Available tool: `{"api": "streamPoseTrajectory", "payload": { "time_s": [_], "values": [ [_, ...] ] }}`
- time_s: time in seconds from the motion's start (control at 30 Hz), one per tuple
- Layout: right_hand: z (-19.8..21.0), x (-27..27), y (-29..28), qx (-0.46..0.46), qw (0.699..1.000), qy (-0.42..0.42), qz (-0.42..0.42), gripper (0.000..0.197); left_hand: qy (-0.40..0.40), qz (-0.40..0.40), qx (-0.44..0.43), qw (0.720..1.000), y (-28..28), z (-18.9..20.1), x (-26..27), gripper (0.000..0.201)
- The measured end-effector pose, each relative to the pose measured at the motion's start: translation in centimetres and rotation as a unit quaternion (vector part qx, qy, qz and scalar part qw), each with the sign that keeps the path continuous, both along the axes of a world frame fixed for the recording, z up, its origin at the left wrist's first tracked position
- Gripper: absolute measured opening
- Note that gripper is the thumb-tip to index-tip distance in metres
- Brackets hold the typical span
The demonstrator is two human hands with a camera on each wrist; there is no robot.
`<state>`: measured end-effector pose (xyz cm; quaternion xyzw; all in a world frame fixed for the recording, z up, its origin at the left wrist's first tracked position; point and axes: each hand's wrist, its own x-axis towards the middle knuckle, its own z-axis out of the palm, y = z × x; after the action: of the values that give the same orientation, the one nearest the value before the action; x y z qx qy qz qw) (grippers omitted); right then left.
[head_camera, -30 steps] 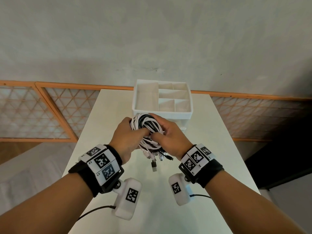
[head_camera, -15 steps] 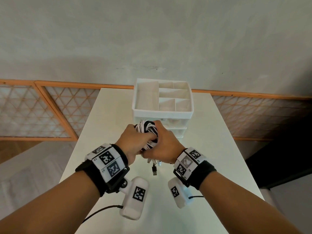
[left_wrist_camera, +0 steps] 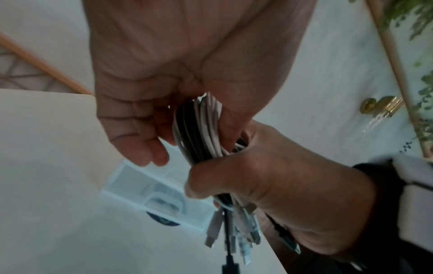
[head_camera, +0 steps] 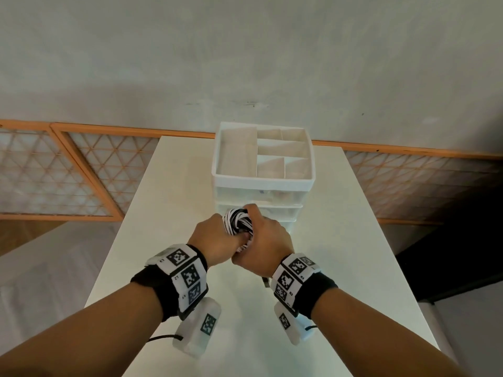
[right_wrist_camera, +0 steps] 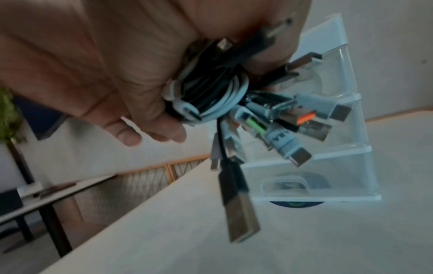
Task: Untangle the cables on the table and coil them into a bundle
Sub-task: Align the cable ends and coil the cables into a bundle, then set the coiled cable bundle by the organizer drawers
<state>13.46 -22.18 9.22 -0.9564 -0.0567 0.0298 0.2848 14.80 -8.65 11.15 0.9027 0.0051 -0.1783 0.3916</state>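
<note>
A bundle of black and white cables (head_camera: 237, 222) is held above the white table (head_camera: 163, 213), just in front of the drawer unit. My left hand (head_camera: 216, 240) wraps it from the left and my right hand (head_camera: 268, 240) from the right, knuckles nearly touching. In the left wrist view the cable bundle (left_wrist_camera: 199, 129) runs past my left palm (left_wrist_camera: 187, 55) into the right fist (left_wrist_camera: 281, 185). In the right wrist view the coil (right_wrist_camera: 211, 92) sits in my right hand, and several plugs (right_wrist_camera: 293, 120) fan out below it, one black USB plug (right_wrist_camera: 239, 213) hanging lowest.
A white drawer organizer (head_camera: 261, 182) with open top compartments stands at the table's far middle, right behind my hands, with clear drawers (right_wrist_camera: 339, 166) below. Orange lattice panels (head_camera: 68, 172) and a grey wall lie beyond. The table drops off on both sides.
The loose loops have been squeezed into a smaller, tighter bundle. Both hands have drawn closer together and sunk slightly. The dangling plugs are now mostly hidden behind my right hand in the head view.
</note>
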Motion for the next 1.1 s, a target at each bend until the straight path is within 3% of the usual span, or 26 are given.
{"api": "streamPoseTrajectory", "payload": {
  "time_s": [0.1, 0.17, 0.23, 0.3, 0.37, 0.5, 0.63, 0.7, 0.83, 0.97, 1.03, 1.1],
  "values": [
    [-1.1, 0.2, -1.3, -0.024, 0.998, 0.049, -0.002, 0.066, 0.095, -0.034, -0.103, 0.990, 0.1, -0.4, -0.2, 0.017],
    [-1.6, 0.5, -2.8, -0.029, 0.996, 0.075, -0.028, 0.071, 0.168, -0.031, -0.164, 0.972, 0.5, -1.6, 0.2, 0.039],
    [-1.8, 0.9, -4.4, -0.033, 0.993, 0.095, -0.067, 0.080, 0.225, 0.034, -0.231, 0.946, 0.6, -2.9, 1.2, 0.047],
    [-1.9, 1.2, -5.8, -0.037, 0.989, 0.103, -0.098, 0.079, 0.268, 0.134, -0.317, 0.900, -0.2, -4.2, 2.5, 0.030],
    [-1.8, 1.6, -6.8, -0.029, 0.987, 0.101, -0.118, 0.077, 0.292, 0.209, -0.380, 0.853, -1.8, -5.2, 3.9, 0.010],
    [-1.8, 2.4, -7.9, -0.017, 0.986, 0.106, -0.129, 0.078, 0.304, 0.277, -0.453, 0.791, -4.8, -6.5, 7.0, 0.010],
    [-1.5, 2.5, -8.2, -0.004, 0.987, 0.102, -0.125, 0.080, 0.322, 0.310, -0.510, 0.735, -5.9, -6.6, 8.2, 0.006],
    [-1.4, 2.3, -8.2, 0.007, 0.987, 0.101, -0.126, 0.080, 0.324, 0.305, -0.522, 0.728, -6.0, -6.7, 7.7, 0.006],
    [-1.0, 1.9, -8.5, 0.021, 0.988, 0.102, -0.116, 0.077, 0.334, 0.259, -0.473, 0.773, -5.3, -7.5, 3.6, 0.006],
    [0.5, 1.9, -8.5, 0.013, 0.991, 0.098, -0.093, 0.078, 0.361, 0.129, -0.316, 0.868, -4.2, -5.9, -0.5, 0.005],
    [1.2, 2.1, -8.4, 0.013, 0.993, 0.088, -0.076, 0.080, 0.308, 0.023, -0.257, 0.916, -3.4, -4.1, -0.5, 0.005],
    [1.9, 2.4, -8.0, 0.012, 0.995, 0.083, -0.062, 0.082, 0.172, -0.032, -0.215, 0.961, -2.5, -2.4, 0.5, 0.004]
  ]
}}
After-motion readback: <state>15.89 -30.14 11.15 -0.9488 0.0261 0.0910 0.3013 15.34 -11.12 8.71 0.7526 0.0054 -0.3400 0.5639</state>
